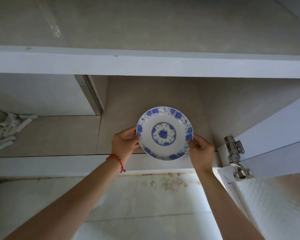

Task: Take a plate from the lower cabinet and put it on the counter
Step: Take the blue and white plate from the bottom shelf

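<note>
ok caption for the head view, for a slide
Both hands, left and right, hold a blue-and-white plate by its rim at the open cabinet.

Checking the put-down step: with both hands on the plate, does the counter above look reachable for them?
Probably yes: both the left hand and right hand grip the plate, and the counter above looks bare.

A white counter edge runs across the view, with a glossy grey surface above it catching a streak of light. Below, the open cabinet is lined with beige tiles. Its white door stands open at the right on 1 metal hinge. White scraps lie piled in the left corner. The pale floor is stained near the cabinet base.
</note>
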`<state>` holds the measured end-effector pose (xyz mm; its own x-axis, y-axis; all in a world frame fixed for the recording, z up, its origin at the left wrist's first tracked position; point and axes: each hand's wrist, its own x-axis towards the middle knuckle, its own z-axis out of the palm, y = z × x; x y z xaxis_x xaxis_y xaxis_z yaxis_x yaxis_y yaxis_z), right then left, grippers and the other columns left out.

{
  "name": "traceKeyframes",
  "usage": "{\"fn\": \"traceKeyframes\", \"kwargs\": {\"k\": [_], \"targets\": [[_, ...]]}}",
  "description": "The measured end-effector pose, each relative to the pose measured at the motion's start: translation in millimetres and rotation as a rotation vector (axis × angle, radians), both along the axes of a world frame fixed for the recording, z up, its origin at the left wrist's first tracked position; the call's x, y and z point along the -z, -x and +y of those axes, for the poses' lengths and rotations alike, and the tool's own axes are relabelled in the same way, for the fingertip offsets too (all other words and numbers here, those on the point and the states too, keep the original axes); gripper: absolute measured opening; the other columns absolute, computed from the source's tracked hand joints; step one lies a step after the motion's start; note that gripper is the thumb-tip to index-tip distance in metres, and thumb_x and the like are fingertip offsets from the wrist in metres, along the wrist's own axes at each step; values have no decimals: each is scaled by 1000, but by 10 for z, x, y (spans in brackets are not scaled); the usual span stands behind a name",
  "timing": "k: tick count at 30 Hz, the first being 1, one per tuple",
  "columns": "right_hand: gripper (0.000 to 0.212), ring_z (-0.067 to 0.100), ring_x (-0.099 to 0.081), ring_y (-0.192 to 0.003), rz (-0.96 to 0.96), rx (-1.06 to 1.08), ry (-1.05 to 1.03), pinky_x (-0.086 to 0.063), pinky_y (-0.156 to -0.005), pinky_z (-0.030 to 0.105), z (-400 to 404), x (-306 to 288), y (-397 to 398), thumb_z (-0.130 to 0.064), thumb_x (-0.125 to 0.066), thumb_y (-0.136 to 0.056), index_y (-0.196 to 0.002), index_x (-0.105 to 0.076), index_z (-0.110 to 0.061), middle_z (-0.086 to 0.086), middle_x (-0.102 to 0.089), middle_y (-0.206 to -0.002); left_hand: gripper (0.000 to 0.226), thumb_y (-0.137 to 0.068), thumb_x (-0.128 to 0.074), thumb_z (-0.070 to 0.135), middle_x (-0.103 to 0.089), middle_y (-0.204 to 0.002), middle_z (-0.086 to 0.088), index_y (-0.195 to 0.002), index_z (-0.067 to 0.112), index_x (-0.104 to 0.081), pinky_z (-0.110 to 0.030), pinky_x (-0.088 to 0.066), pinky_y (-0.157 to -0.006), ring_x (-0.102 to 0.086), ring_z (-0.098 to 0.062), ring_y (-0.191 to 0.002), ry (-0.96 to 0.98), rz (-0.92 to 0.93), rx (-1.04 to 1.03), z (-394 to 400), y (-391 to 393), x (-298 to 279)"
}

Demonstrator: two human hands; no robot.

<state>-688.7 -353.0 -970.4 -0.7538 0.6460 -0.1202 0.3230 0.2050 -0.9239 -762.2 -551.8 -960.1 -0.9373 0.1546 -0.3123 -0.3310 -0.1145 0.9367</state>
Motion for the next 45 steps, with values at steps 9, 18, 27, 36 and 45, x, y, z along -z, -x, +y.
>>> {"fn": "traceKeyframes", "kwargs": {"k": [9,18,27,36,45], "targets": [[25,7,-66,-79,-42,-12,12,-58,-65,21,-284,-304,-715,-4,-58,-84,-106,-67,-13,1,-71,-96,32,-78,-66,-1,-66,-104,-8,-107,13,-64,-17,-56,-59,-68,-3,-75,133,-23,-42,-287,-667,-274],[27,9,-67,-75,-106,10,68,-58,-63,18,-536,-752,-1426,-5,-56,-85,-107,-67,-16,2,-71,-95,33,-76,-68,4,-68,-105,-6,-103,22,-66,-24,-58,-68,-67,-13,-90,188,-122,-27,-570,-1368,-822],[27,17,-69,-81,-127,7,39,-60,-71,43,-565,-1359,-1863,-4,-58,-84,-109,-66,-13,3,-71,-99,34,-79,-66,3,-68,-106,-4,-109,20,-63,-23,-58,-69,-65,-12,-97,198,-136,16,-624,-1800,-1457],[27,6,-67,-82,-140,7,57,-60,-72,30,-843,-2068,-2289,-5,-57,-86,-110,-65,-13,0,-70,-102,31,-74,-69,4,-70,-98,2,-96,25,-69,-25,-58,-68,-67,-16,-95,164,-188,-31,-869,-2261,-2145],[28,-2,-66,-69,-176,147,173,-50,-56,9,-1072,-2798,-3016,-9,-54,-85,-102,-68,-27,-21,-69,-80,36,-76,-64,-4,-74,-86,17,-96,25,-70,-22,-57,-66,-69,-11,-86,209,-123,95,-1030,-2758,-2855]]}}
